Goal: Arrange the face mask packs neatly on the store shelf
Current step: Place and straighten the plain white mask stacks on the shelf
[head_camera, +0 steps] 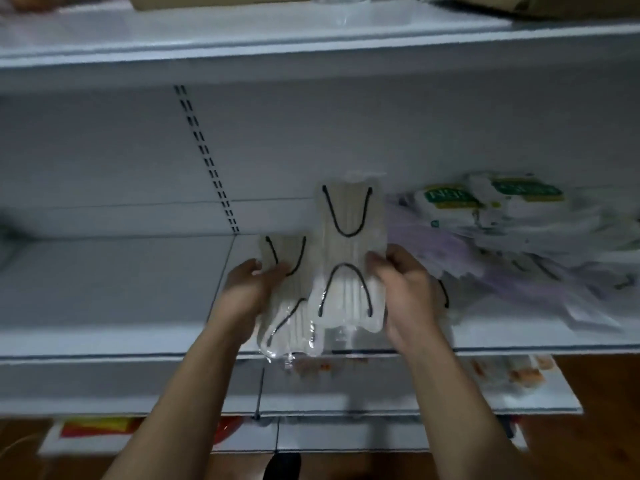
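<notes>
Both bare forearms reach up and forward from the bottom of the view, converging a little toward the middle, with the wrists nearly straight. The left hand (249, 285) shows its back to the camera, its fingers (277, 270) curled onto the left side of the shorter face mask pack (291, 317). The right hand (403, 289), also back up, sits at about the same height, its fingers (375, 263) bent round the right edge of the taller face mask pack (349, 237). Both hands are just behind the front edge of the shelf (104, 292), near each other but apart.
</notes>
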### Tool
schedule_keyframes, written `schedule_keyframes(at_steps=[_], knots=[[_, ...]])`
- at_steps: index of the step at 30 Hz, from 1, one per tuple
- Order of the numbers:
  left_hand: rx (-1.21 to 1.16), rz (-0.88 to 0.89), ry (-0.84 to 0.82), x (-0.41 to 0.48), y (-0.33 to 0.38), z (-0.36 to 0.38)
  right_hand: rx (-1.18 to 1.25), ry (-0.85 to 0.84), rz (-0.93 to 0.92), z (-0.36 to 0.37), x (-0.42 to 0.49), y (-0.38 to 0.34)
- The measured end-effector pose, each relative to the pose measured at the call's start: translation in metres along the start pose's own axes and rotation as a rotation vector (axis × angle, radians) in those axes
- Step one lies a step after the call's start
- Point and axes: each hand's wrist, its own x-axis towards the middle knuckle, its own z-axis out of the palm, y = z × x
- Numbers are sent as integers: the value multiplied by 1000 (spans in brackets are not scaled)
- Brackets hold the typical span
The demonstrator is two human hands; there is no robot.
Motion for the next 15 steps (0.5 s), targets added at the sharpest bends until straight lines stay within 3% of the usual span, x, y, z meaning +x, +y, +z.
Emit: schedule_keyframes(at_steps=[3,5,11,15], knots=[[-387,-202,-173,-26,-3,4,-302,-72,-13,16,-4,14],[-415,-231,-200,-38,-11,4,-434,-130,3,23,-11,33],[-239,-161,88,-51,-38,-13,-651,-303,-32,28,-31,69],[-242,-176,191,-51,-43,-21,-806,-335,-101,24,-28,61]])
